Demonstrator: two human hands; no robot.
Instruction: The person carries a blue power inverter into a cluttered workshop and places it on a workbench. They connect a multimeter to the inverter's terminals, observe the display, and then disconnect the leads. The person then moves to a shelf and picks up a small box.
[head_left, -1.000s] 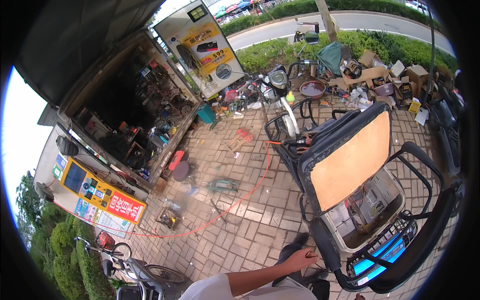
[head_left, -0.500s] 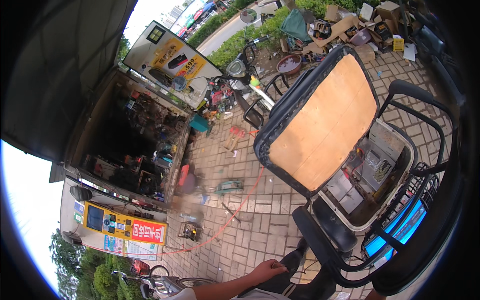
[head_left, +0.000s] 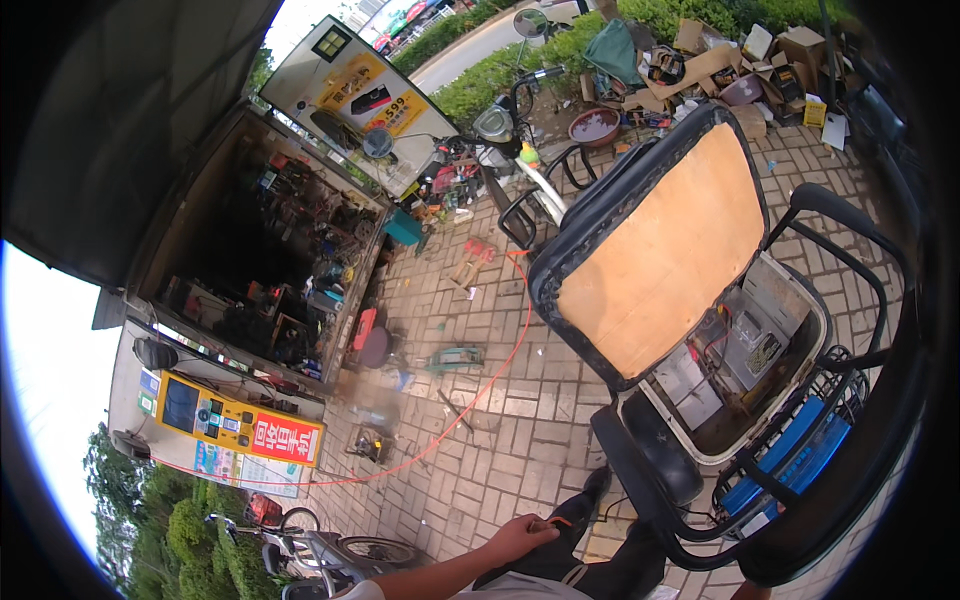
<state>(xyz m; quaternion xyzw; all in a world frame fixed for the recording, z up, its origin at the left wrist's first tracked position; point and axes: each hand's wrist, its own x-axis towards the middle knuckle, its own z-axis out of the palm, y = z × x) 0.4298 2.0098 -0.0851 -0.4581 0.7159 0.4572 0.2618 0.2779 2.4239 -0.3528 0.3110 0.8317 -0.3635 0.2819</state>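
My left hand is low in the middle, above my legs, fingers closed around a thin orange object that is too small to name. My right hand shows only in part at the lower edge below the scooter's black rail, fingers hidden. Beside me the scooter's padded seat is raised, showing its plywood underside. Below it the open compartment holds grey metal units and wires. A black cushion lies in front of the compartment, and a blue panel sits in the rear rack.
A workshop container with tools stands at left, beside a yellow sign panel. An orange cord crosses the paving. A green tool lies there. Bicycles stand lower left; cardboard piles at upper right.
The view has shifted, bringing the scooter closer. My left hand appears farther left, away from the scooter's rail. The orange object in its fingers now shows.
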